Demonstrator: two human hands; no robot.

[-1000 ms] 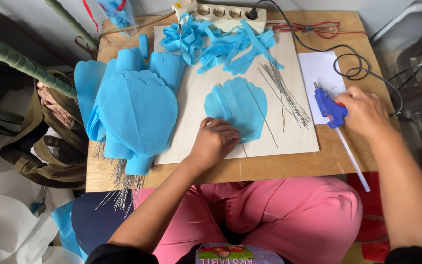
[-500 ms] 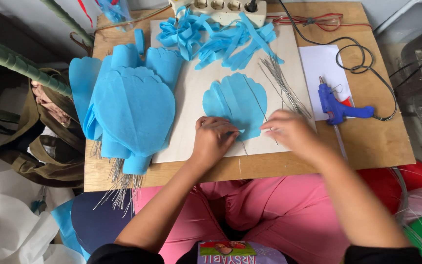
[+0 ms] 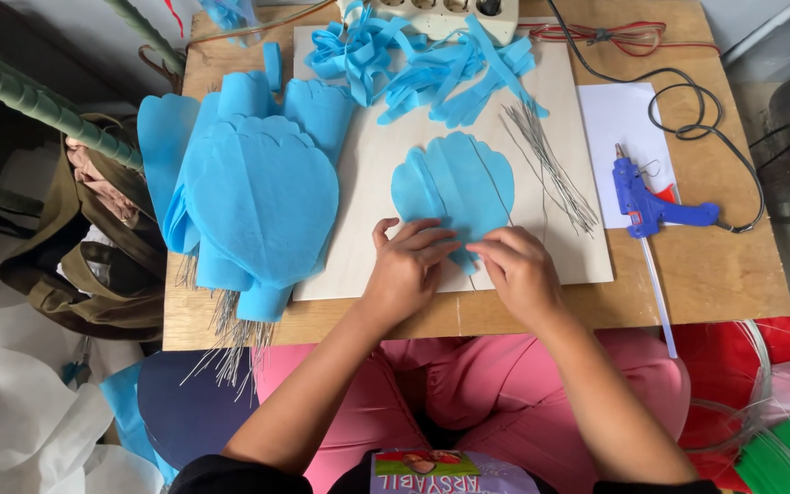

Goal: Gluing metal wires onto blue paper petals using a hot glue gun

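Observation:
A blue scalloped paper petal (image 3: pixel 454 183) lies on a pale board (image 3: pixel 578 247) in the middle of a small wooden table (image 3: pixel 733 274). A thin wire runs down its centre. My left hand (image 3: pixel 409 265) presses on the petal's lower left part. My right hand (image 3: pixel 518 270) pinches the petal's lower edge right beside it, and the two hands almost touch. A blue glue gun (image 3: pixel 651 206) lies apart on a white sheet (image 3: pixel 619 119) to the right, with no hand on it.
A stack of finished blue petals with wire stems (image 3: pixel 249 201) covers the table's left side. Blue paper strips (image 3: pixel 422 59) and a power strip (image 3: pixel 441 14) lie at the back. Loose wires (image 3: pixel 550 160) lie by the petal. A black cord (image 3: pixel 688 101) loops at the right.
My right hand let go of the glue gun, which now lies on the white sheet, and came left to the petal's lower edge. My left hand stayed on the petal.

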